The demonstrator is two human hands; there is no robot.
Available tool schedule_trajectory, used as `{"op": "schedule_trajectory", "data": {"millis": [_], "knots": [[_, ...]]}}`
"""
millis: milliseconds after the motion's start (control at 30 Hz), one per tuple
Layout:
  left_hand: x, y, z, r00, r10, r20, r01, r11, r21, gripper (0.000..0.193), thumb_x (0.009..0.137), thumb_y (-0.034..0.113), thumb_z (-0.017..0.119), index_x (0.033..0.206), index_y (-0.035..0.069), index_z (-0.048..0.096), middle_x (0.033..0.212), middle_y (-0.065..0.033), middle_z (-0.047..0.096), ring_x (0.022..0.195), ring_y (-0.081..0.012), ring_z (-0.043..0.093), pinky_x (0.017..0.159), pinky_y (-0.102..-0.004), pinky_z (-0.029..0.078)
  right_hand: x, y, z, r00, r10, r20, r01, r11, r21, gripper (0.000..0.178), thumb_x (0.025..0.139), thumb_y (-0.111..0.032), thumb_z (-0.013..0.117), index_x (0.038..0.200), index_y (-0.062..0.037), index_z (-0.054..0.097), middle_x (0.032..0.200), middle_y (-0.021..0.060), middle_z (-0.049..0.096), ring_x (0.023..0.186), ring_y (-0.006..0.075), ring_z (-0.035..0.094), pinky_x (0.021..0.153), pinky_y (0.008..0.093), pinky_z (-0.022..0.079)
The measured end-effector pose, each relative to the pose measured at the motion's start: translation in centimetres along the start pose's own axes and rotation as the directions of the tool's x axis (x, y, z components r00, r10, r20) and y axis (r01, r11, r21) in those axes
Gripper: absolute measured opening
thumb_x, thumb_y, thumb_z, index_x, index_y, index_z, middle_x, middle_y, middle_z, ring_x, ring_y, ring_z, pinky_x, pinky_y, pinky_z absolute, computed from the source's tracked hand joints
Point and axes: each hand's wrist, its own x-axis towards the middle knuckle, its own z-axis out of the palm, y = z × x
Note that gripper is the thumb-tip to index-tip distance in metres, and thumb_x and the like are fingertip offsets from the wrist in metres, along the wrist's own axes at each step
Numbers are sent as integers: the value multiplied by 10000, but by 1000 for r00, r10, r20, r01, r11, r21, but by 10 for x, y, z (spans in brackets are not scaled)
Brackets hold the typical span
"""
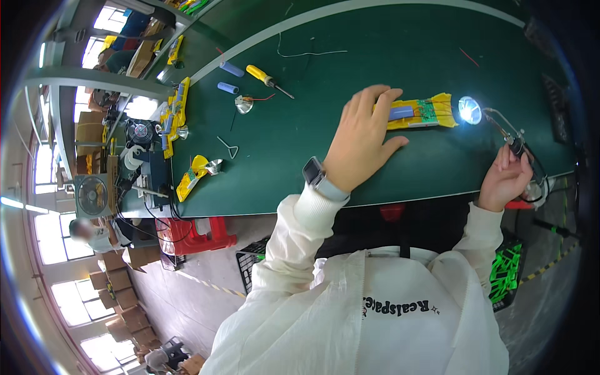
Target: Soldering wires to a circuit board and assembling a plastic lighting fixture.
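My left hand, with a watch on its wrist, lies over the left end of a yellow flashlight housing half. Its fingers reach past the upper edge and the thumb sits by the lower edge, gripping it. Inside the housing are a blue battery cell and a green circuit board. At its right end a silver reflector lamp is lit. My right hand is closed on a soldering tool with a black grip, metal fittings and a thin bent tip, pointing toward the lamp.
On the green table lie a yellow screwdriver, blue cells, a loose reflector and a bent metal hook. More yellow housings are at the left. A red stool and a green-filled crate stand below.
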Motion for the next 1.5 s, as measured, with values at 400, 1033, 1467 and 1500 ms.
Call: {"op": "schedule_trajectory", "data": {"millis": [400,1033,1467,1500], "knots": [[-60,22,-31,883,-469,14,468,882,62,636,850,153,716,1398,23,421,1215,-182,567,1050,-315,614,883,-376,515,5,-1,-9,999,32,-13,-32,998,45,204,949,-194,495,897,-4,552,776,28,459,630,98,380,560,238,295],[6,6,6,906,288,309,-395,838,377,428,775,177,721,1170,73,594,1186,-113,557,1245,-297,504,1109,-419,373,8,2,8,988,7,-151,-11,1000,-27,189,947,-215,508,892,-34,503,762,30,451,630,111,398,514,228,304],[48,6,68,966,-220,-138,255,899,355,701,754,436,787,1281,54,529,985,-121,639,914,-293,629,805,-427,460,10,8,11,984,-43,-176,48,999,19,129,898,-163,550,828,-73,490,723,25,490,591,127,427,543,263,330],[47,2,61,969,-229,-93,246,924,291,709,754,455,784,1280,52,531,996,-125,642,921,-293,631,806,-434,459,11,9,11,982,-46,-182,49,999,13,130,896,-164,554,827,-75,489,721,23,488,588,126,426,545,264,330]]}}
